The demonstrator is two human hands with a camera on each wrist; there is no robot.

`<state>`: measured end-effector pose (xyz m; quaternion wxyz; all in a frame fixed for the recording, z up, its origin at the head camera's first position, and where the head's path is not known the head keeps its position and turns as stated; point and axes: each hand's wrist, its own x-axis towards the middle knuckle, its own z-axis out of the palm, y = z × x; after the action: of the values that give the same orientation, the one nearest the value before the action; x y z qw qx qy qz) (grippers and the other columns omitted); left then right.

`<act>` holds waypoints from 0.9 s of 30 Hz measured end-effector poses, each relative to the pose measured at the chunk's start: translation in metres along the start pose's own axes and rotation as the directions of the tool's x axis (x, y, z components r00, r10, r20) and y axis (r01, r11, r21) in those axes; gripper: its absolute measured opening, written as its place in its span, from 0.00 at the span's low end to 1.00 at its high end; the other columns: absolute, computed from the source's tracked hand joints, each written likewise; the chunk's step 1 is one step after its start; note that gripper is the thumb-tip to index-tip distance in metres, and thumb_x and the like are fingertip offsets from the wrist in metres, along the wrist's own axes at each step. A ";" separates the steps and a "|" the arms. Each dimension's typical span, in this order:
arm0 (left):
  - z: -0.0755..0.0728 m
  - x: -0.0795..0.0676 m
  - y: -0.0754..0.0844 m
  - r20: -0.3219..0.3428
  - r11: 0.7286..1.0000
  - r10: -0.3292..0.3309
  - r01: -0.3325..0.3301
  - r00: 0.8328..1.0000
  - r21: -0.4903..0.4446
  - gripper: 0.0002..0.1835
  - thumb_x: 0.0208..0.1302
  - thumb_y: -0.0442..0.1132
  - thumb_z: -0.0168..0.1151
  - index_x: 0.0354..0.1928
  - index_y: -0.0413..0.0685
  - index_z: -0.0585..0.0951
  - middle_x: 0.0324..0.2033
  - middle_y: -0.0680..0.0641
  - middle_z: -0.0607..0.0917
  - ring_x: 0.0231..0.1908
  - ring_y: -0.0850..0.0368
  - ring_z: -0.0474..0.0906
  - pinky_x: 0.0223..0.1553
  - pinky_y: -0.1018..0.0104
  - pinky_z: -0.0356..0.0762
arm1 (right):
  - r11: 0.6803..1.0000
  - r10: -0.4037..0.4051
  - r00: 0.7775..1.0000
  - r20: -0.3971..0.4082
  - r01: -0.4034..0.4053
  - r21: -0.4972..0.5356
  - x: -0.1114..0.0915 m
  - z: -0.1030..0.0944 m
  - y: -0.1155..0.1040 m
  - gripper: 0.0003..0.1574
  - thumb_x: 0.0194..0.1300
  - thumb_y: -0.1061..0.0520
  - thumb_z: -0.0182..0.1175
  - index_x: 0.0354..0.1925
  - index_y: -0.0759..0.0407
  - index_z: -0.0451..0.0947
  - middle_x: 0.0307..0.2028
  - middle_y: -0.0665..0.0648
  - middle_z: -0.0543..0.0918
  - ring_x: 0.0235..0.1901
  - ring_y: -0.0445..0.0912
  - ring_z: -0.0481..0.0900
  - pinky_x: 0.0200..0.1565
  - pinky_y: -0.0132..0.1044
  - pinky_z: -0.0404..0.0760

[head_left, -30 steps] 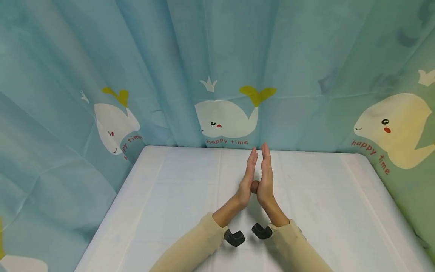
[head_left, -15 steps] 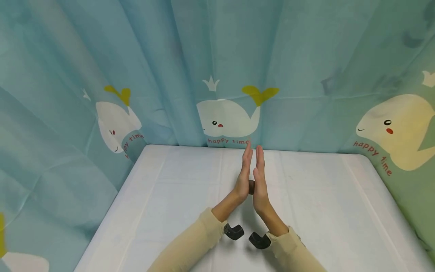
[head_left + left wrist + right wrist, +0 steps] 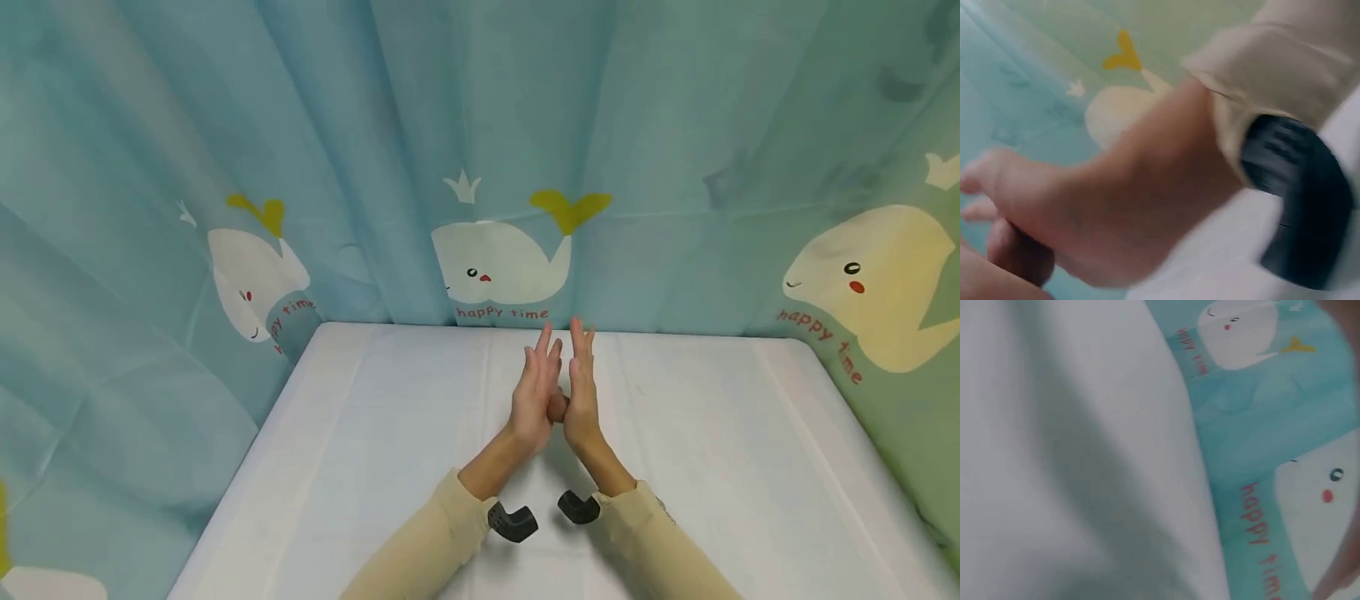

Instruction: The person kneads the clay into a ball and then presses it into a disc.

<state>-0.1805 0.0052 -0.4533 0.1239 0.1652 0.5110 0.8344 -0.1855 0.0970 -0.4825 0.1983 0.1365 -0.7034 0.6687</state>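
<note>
A small brown ball (image 3: 557,407) of smooth, clay-like look is caught between my two palms above the table. My left hand (image 3: 531,406) presses it from the left, its fingers straight, slightly spread and pointing away from me. From the other side my right hand (image 3: 582,406) presses with straight fingers. The fingertips of the two hands stand apart. In the left wrist view, the ball (image 3: 1019,256) shows dark under the blurred right hand (image 3: 1104,206). Only blurred skin edges appear in the right wrist view, and the ball is out of sight there.
Beneath the hands is a white-covered table (image 3: 397,450). A blue-green curtain (image 3: 660,167) with printed whales hangs behind and along both sides. Black curved camera mounts (image 3: 513,523) stick out at both sleeve cuffs, close to each other.
The hands have slid forward and back against each other with the ball between them. My left hand is now drawn back slightly and turned, its fingers more spread. More of the ball shows than half a second ago.
</note>
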 end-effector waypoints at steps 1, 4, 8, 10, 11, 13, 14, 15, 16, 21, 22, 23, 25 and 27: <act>0.000 0.002 0.002 -0.004 0.999 0.024 -0.024 1.000 0.023 0.39 0.77 0.70 0.21 0.83 0.66 0.38 0.82 0.50 0.38 0.80 0.48 0.31 0.45 0.74 0.70 | 1.000 0.012 1.000 0.014 -0.012 0.002 -0.004 0.002 0.000 0.37 0.81 0.47 0.31 0.83 0.47 0.46 0.82 0.46 0.45 0.80 0.48 0.27 0.73 0.64 0.27; -0.004 0.008 0.001 -0.039 0.984 0.119 -0.113 0.992 0.136 0.36 0.81 0.62 0.20 0.84 0.58 0.38 0.82 0.50 0.37 0.80 0.47 0.32 0.72 0.56 0.58 | 1.000 0.013 0.999 0.051 -0.014 0.007 -0.017 0.010 -0.007 0.37 0.81 0.48 0.31 0.83 0.50 0.44 0.82 0.49 0.45 0.80 0.51 0.28 0.72 0.69 0.29; -0.014 0.018 -0.011 -0.078 0.947 0.202 -0.174 0.976 0.270 0.32 0.84 0.49 0.20 0.83 0.48 0.37 0.82 0.47 0.37 0.80 0.48 0.32 0.77 0.44 0.30 | 0.999 -0.033 0.995 0.096 0.032 0.007 -0.024 0.017 -0.026 0.38 0.81 0.48 0.30 0.83 0.51 0.43 0.82 0.53 0.44 0.81 0.53 0.29 0.70 0.71 0.29; -0.015 0.019 -0.018 -0.076 0.943 0.191 -0.162 0.979 0.289 0.32 0.84 0.50 0.20 0.83 0.47 0.36 0.82 0.46 0.37 0.80 0.49 0.30 0.77 0.44 0.31 | 0.999 -0.041 0.993 0.107 0.040 0.009 -0.020 0.016 -0.033 0.38 0.81 0.47 0.30 0.84 0.49 0.43 0.83 0.53 0.43 0.81 0.51 0.29 0.71 0.70 0.28; -0.015 0.017 -0.020 -0.077 0.948 0.161 -0.132 0.984 0.290 0.32 0.84 0.52 0.20 0.83 0.50 0.37 0.82 0.47 0.37 0.80 0.50 0.31 0.77 0.44 0.31 | 0.999 -0.037 0.994 0.108 0.036 0.008 -0.016 0.015 -0.034 0.38 0.81 0.47 0.29 0.84 0.48 0.42 0.83 0.53 0.42 0.81 0.50 0.28 0.71 0.69 0.28; -0.010 0.013 -0.024 -0.059 0.957 0.124 -0.104 0.990 0.270 0.33 0.83 0.54 0.19 0.83 0.52 0.37 0.82 0.48 0.37 0.80 0.50 0.31 0.77 0.44 0.32 | 1.000 -0.018 0.995 0.099 0.018 0.004 -0.005 0.009 -0.032 0.38 0.82 0.44 0.29 0.84 0.46 0.42 0.83 0.50 0.42 0.80 0.47 0.28 0.72 0.66 0.27; -0.007 0.011 -0.024 -0.051 0.966 0.100 -0.085 0.994 0.244 0.34 0.83 0.56 0.19 0.83 0.54 0.37 0.82 0.47 0.37 0.80 0.49 0.31 0.77 0.44 0.32 | 1.000 -0.006 0.996 0.091 0.006 -0.002 0.000 0.006 -0.029 0.38 0.82 0.43 0.29 0.84 0.46 0.42 0.83 0.49 0.42 0.80 0.45 0.27 0.73 0.65 0.26; -0.003 0.008 -0.023 -0.044 0.976 0.074 -0.063 0.996 0.210 0.34 0.82 0.58 0.18 0.84 0.57 0.37 0.82 0.47 0.37 0.80 0.48 0.31 0.77 0.44 0.32 | 1.000 0.006 0.997 0.080 -0.006 -0.007 0.004 0.002 -0.025 0.38 0.82 0.43 0.29 0.84 0.45 0.42 0.83 0.49 0.42 0.80 0.44 0.27 0.73 0.64 0.26; 0.000 0.006 -0.021 -0.034 0.982 0.055 -0.047 0.998 0.181 0.34 0.82 0.60 0.18 0.84 0.59 0.37 0.82 0.47 0.38 0.80 0.49 0.32 0.77 0.44 0.32 | 1.000 0.020 0.997 0.070 -0.020 -0.006 0.008 -0.001 -0.020 0.38 0.82 0.42 0.29 0.84 0.44 0.42 0.83 0.49 0.42 0.80 0.44 0.27 0.73 0.64 0.26; 0.010 0.003 -0.005 -0.016 0.994 0.073 -0.071 0.997 0.087 0.38 0.79 0.66 0.20 0.84 0.62 0.37 0.82 0.44 0.40 0.80 0.46 0.33 0.77 0.43 0.31 | 0.994 0.104 0.993 0.054 -0.106 0.040 0.007 -0.008 -0.004 0.36 0.83 0.39 0.25 0.83 0.36 0.41 0.82 0.42 0.40 0.78 0.37 0.26 0.74 0.61 0.26; 0.009 0.004 -0.003 -0.021 0.991 0.090 -0.087 0.996 0.104 0.38 0.79 0.66 0.21 0.84 0.61 0.37 0.82 0.45 0.41 0.80 0.46 0.34 0.77 0.42 0.32 | 0.991 0.119 0.991 0.055 -0.121 0.052 0.003 -0.006 -0.003 0.35 0.83 0.39 0.25 0.83 0.34 0.41 0.82 0.41 0.40 0.79 0.39 0.36 0.75 0.58 0.39; 0.008 0.005 -0.001 -0.032 0.988 0.104 -0.100 0.994 0.121 0.38 0.80 0.66 0.21 0.84 0.61 0.37 0.82 0.45 0.41 0.81 0.47 0.35 0.76 0.41 0.32 | 0.989 0.129 0.990 0.064 -0.133 0.062 -0.002 -0.004 -0.004 0.35 0.83 0.39 0.25 0.83 0.34 0.41 0.82 0.41 0.39 0.78 0.38 0.37 0.75 0.57 0.41; 0.004 0.008 -0.001 -0.064 0.980 0.129 -0.117 0.990 0.158 0.36 0.81 0.64 0.21 0.84 0.60 0.38 0.82 0.47 0.42 0.81 0.49 0.37 0.76 0.41 0.33 | 0.987 0.130 0.988 0.088 -0.137 0.080 -0.014 0.002 -0.009 0.35 0.83 0.41 0.25 0.83 0.36 0.41 0.82 0.43 0.38 0.77 0.36 0.39 0.74 0.56 0.44; 0.000 0.012 -0.003 -0.096 0.971 0.141 -0.119 0.985 0.207 0.35 0.82 0.60 0.21 0.84 0.59 0.39 0.82 0.49 0.42 0.81 0.51 0.38 0.77 0.42 0.34 | 0.987 0.118 0.987 0.107 -0.128 0.095 -0.023 0.008 -0.017 0.35 0.83 0.43 0.25 0.83 0.38 0.41 0.82 0.43 0.38 0.75 0.40 0.52 0.72 0.57 0.50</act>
<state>-0.1917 0.0109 -0.4547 0.0233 0.1638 0.5866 0.7928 -0.1583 0.0864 -0.4779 0.1136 0.1362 -0.6848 0.7068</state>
